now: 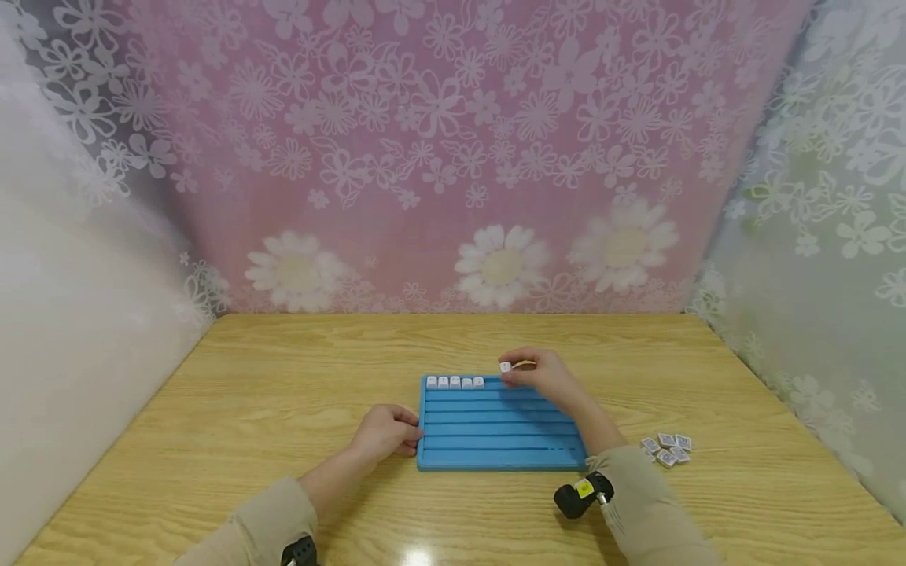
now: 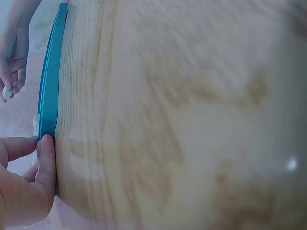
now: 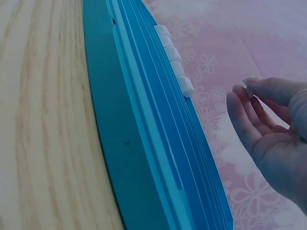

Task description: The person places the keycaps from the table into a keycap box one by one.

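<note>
A blue ridged tray [image 1: 501, 441] lies on the wooden table, with several small white tiles [image 1: 455, 383] standing side by side in the left part of its far row. At the tray's left edge, my left hand [image 1: 386, 431] holds the rim; in the left wrist view its thumb and fingers [image 2: 46, 158] meet at the tray's corner. Over the far edge, right of the row, my right hand [image 1: 543, 377] pinches one white tile [image 1: 505, 367] between thumb and fingertips. A dark mark shows on that tile's face. The right wrist view shows the pinched tile mostly covered by the fingers [image 3: 271, 88].
To the right of the tray, several loose white tiles [image 1: 666, 441] lie in a small cluster on the table [image 1: 297, 369], partly beside my right forearm. Flowered pink cloth [image 1: 439, 157] hangs behind the table, with pale panels on both sides. Each sleeve carries a wrist camera [image 1: 575, 499].
</note>
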The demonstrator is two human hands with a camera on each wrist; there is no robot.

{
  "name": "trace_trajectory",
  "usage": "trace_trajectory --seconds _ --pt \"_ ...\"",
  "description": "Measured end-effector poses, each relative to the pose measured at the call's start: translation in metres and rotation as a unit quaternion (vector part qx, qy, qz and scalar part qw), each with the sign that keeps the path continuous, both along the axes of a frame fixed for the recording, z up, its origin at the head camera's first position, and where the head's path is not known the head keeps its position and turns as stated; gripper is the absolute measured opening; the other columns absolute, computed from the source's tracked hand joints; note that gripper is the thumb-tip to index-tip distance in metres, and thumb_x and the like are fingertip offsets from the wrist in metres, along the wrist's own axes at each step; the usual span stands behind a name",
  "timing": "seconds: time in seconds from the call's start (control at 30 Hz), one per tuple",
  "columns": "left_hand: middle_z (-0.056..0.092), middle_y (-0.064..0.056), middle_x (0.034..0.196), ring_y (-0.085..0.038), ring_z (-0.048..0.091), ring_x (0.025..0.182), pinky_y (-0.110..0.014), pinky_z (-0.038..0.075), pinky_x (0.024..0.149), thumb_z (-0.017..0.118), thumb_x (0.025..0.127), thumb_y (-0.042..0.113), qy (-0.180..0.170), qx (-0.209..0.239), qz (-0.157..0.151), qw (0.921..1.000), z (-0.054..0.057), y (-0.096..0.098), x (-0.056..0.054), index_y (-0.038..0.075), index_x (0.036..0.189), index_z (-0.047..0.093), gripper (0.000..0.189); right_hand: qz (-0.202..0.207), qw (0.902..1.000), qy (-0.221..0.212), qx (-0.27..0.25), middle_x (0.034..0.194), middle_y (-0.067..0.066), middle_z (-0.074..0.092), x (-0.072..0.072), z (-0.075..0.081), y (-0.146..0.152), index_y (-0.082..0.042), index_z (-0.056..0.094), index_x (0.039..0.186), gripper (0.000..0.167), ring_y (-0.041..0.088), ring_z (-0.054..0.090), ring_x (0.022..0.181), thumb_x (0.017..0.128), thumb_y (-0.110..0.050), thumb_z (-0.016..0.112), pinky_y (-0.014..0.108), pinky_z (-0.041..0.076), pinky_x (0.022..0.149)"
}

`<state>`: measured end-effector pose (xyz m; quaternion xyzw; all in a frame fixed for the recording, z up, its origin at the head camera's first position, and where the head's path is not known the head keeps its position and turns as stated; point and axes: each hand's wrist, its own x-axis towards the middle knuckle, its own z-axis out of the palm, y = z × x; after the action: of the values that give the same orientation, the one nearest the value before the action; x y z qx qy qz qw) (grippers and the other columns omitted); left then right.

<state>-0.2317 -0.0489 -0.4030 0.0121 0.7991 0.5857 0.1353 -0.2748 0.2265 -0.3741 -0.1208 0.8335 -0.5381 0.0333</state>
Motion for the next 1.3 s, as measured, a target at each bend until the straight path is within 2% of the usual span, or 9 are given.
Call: trace_trajectory --seconds 0.2,0.57,0.77,0.97,1.3 --pt "0.060 -0.012 0.077 -0.014 0.058 0.062 -0.029 0.057 0.060 0.064 0.081 -0.002 0.005 0.001 -0.002 1.0000 0.000 0.000 0.001 -0.012 0.099 0.060 0.021 -0.027 0.9991 0.018 0.026 0.102 0.013 0.061 -0.004 -0.003 -0.003 0.003 0.060 0.115 0.033 0.024 0.057 0.091 0.086 -0.010 0.066 0.042 0.051 0.079" --pt "0.060 -0.012 0.075 -0.014 0.058 0.061 -0.030 0.057 0.058 0.065 0.080 -0.003 0.010 -0.001 0.002 0.9999 0.005 0.000 0.004 -0.012 0.097 0.060 0.020 -0.055 0.9943 0.039 0.082 0.092 0.008 0.062 -0.011 -0.005 -0.011 0.000 0.064 0.103 0.023 0.021 0.058 0.083 0.082 -0.010 0.069 0.035 0.052 0.073" --pt "0.060 -0.013 0.075 -0.014 0.058 0.061 -0.030 0.057 0.058 0.065 0.080 -0.004 0.011 -0.001 0.003 0.9999 0.003 0.000 0.004 -0.013 0.097 0.060 0.020 -0.045 0.9912 0.048 0.114 0.089 0.008 0.062 -0.015 -0.009 -0.013 0.000 0.064 0.100 0.020 0.020 0.057 0.081 0.082 -0.008 0.069 0.034 0.052 0.071" --pt "0.059 -0.013 0.076 -0.014 0.059 0.060 -0.030 0.057 0.058 0.065 0.081 -0.003 0.010 -0.003 0.002 0.9999 0.001 -0.001 0.005 -0.013 0.097 0.060 0.019 -0.038 0.9822 0.066 0.172 0.086 0.004 0.060 -0.018 -0.014 -0.015 -0.003 0.065 0.095 0.015 0.019 0.053 0.079 0.083 -0.010 0.069 0.036 0.048 0.069" --pt "0.060 -0.014 0.076 -0.017 0.061 0.063 -0.029 0.057 0.059 0.065 0.080 -0.002 0.011 0.003 -0.006 0.9999 0.002 -0.001 0.003 -0.012 0.096 0.060 0.019 -0.035 0.9792 0.055 0.192 0.080 0.004 0.058 -0.018 -0.016 -0.014 -0.003 0.064 0.090 0.012 0.018 0.052 0.074 0.080 -0.006 0.071 0.032 0.047 0.064"
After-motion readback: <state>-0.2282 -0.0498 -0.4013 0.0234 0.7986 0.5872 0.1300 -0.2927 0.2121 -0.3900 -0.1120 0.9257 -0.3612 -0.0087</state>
